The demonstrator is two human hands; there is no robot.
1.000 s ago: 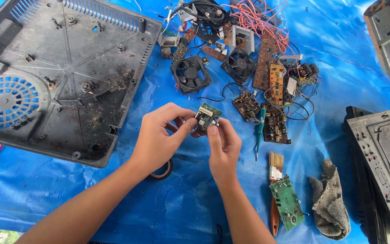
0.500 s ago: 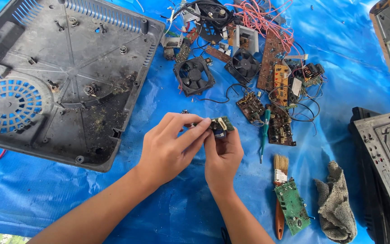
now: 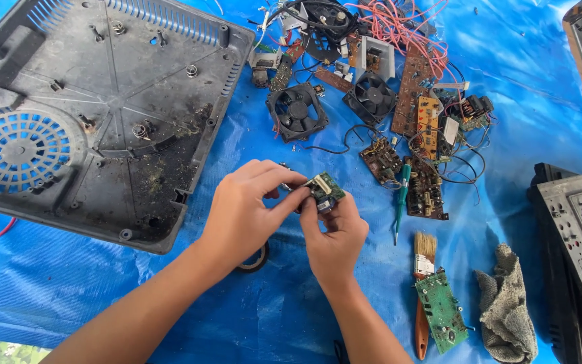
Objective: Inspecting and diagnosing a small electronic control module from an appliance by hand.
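Both hands, left [image 3: 240, 212] & right [image 3: 335, 232], hold a small green board [image 3: 325, 191] up over the blue sheet [image 3: 69, 290], fingers pinched on its edges so it's easy to see, w/ fans [image 3: 296, 111], brush [image 3: 424, 269] & rag [image 3: 506, 303] nearby.

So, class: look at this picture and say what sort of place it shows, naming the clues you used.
Probably an informal electronics repair or salvage spot, perhaps outdoors. A blue tarp serves as the work surface; circuit boards and cooling fans lie loose beside an opened appliance casing.
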